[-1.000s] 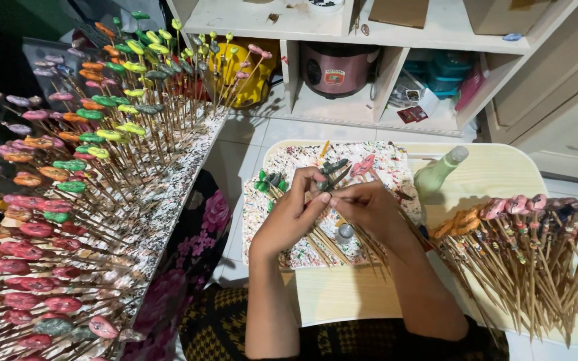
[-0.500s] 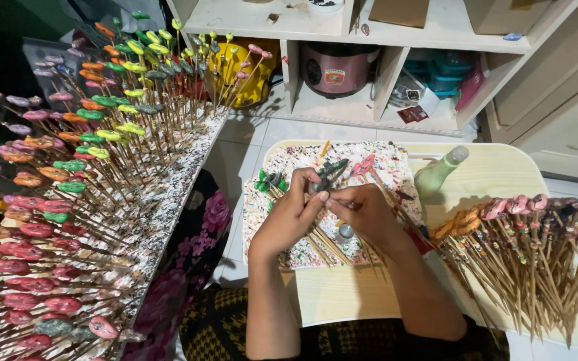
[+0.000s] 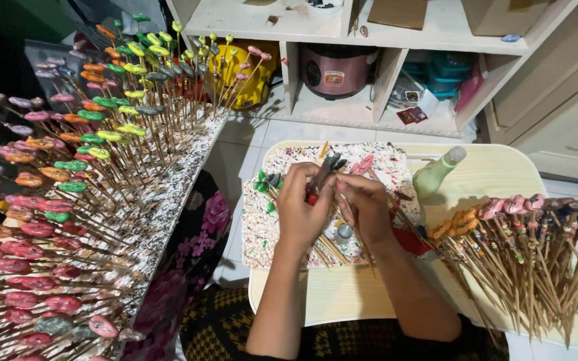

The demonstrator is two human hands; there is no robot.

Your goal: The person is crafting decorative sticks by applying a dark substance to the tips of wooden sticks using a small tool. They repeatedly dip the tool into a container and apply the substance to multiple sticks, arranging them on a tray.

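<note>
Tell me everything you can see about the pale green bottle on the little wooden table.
The pale green bottle looks like soft, translucent plastic, with a rounded body narrowing to a whitish cap at its upper end. It leans, top tilted up and to the right. It rests on the light wooden table, right beside the paint-speckled board, right of the right hand, which does not touch it. A pile of wooden sticks with coloured tips lies below it to the right. Its contents cannot be made out.

bright overhead light on the centre, dark upper left corner, edges perhaps slightly bowed, focus sharp.
</note>
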